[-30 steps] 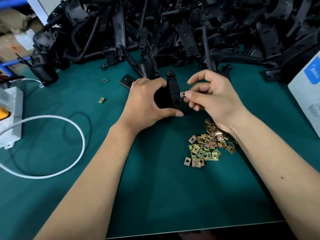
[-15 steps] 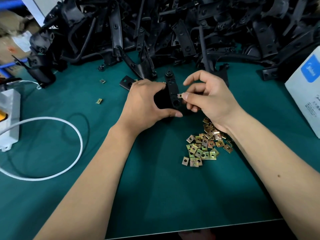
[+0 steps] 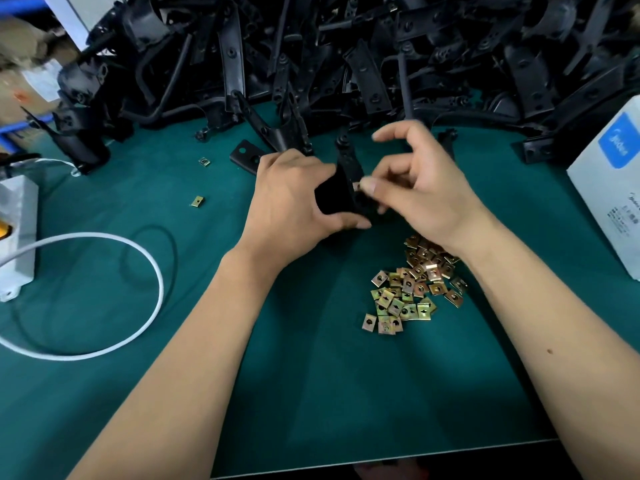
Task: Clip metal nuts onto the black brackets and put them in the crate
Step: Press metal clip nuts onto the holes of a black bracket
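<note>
At the centre of the frame the left hand (image 3: 294,199) holds a black moulded plastic bracket (image 3: 346,178) upright just above the green-matted surface (image 3: 311,393), its grip grasping the bracket's dark lower body with the thumb curled under it and the fingers hidden behind. The bracket's narrow arm sticks up between the two hands. The right hand (image 3: 422,192) meets it from the right side of the frame, its grip pinching a small metal clip nut (image 3: 356,185) between thumb and a fingertip and pressing it against the bracket's right edge (only a pale sliver of the nut shows, so how far it sits on the edge cannot be told). The right index finger is raised and slightly blurred.

Just below the right wrist, lower right of centre, lies a loose heap of brass-coloured square clip nuts (image 3: 412,289) flat on the surface. Two stray nuts (image 3: 196,201) rest well apart from it at left of centre. A big tangled pile of black brackets (image 3: 346,53) fills the top of the frame. A looped white cable (image 3: 152,271) runs from a white box-shaped device (image 3: 17,230) at the left edge, and a white carton with a blue label (image 3: 609,202) stands at the right edge.
</note>
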Demonstrator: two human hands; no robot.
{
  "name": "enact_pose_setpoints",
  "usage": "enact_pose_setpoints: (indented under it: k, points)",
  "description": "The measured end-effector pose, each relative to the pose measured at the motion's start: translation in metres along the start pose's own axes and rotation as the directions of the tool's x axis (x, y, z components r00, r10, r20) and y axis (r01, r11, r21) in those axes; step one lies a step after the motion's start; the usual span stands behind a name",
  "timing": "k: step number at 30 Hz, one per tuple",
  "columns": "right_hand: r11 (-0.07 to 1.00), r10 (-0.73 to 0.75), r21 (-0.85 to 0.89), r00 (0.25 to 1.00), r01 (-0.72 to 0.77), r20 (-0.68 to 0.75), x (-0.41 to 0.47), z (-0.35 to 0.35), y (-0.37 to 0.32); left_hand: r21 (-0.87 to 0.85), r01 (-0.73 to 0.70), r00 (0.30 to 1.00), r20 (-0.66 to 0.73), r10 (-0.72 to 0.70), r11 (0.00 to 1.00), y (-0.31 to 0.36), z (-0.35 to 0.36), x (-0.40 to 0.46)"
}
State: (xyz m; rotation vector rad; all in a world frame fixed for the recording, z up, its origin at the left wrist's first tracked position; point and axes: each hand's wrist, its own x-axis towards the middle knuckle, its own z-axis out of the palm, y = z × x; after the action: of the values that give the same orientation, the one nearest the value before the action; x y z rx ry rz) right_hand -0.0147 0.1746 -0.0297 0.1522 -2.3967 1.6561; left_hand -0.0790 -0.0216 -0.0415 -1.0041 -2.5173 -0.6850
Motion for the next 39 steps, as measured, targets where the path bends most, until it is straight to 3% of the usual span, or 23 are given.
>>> enact_pose_setpoints:
  k: [2,4,6,9,15,18,20,22,26,29,33,39]
  points:
    - [0.997,0.057,0.053,0.987,-0.049,-0.153,0.003,-0.011,0.003,-0.053,0.089,0.996,-0.018,-0.09,0.995,-0.003,-0.001,0.0]
    - [0.985,0.038,-0.149,0.953,-0.087,-0.301,0.005,-0.022,0.011,-0.085,0.172,0.984,-0.038,-0.176,0.981,-0.01,-0.003,0.0]
    - [0.916,-0.015,-0.384,0.943,-0.12,-0.331,0.004,-0.027,0.018,-0.16,0.25,0.963,-0.058,-0.262,0.955,-0.016,-0.006,-0.001]
    - [0.863,-0.006,-0.493,0.972,-0.114,-0.235,0.001,-0.024,0.018,-0.232,0.303,0.945,-0.054,-0.323,0.925,-0.019,-0.006,-0.003]
    - [0.774,-0.024,-0.633,1.0,0.009,-0.015,0.001,-0.01,0.018,-0.208,0.27,0.962,0.021,-0.272,0.94,-0.014,-0.002,-0.003]
    - [0.811,-0.022,-0.586,0.999,-0.001,-0.031,0.002,-0.012,0.017,-0.212,0.254,0.967,0.054,-0.249,0.944,-0.012,-0.001,-0.003]
    - [0.853,0.009,-0.517,0.994,-0.066,-0.111,0.003,-0.023,0.013,-0.223,0.252,0.968,0.063,-0.244,0.942,-0.012,-0.001,-0.005]
    - [0.829,0.046,-0.538,0.978,-0.151,-0.204,0.003,-0.045,0.012,-0.239,0.249,0.968,0.086,-0.235,0.939,-0.011,-0.002,-0.005]
    - [0.709,0.332,-0.605,0.929,-0.361,-0.166,-0.004,-0.086,0.014,-0.316,0.175,0.983,0.113,-0.146,0.933,0.003,0.001,-0.004]
    - [0.711,0.491,-0.55,0.869,-0.437,-0.056,-0.006,-0.087,0.012,-0.321,0.116,0.984,0.169,-0.064,0.94,0.017,0.007,-0.003]
    - [0.694,0.48,-0.631,0.876,-0.346,0.047,-0.008,-0.082,0.008,-0.281,0.108,0.979,0.195,-0.053,0.954,0.022,0.012,-0.003]
    - [0.659,0.359,-0.726,0.93,-0.196,0.075,-0.006,-0.07,0.004,-0.358,0.225,0.969,0.181,-0.17,0.906,0.021,0.009,-0.006]
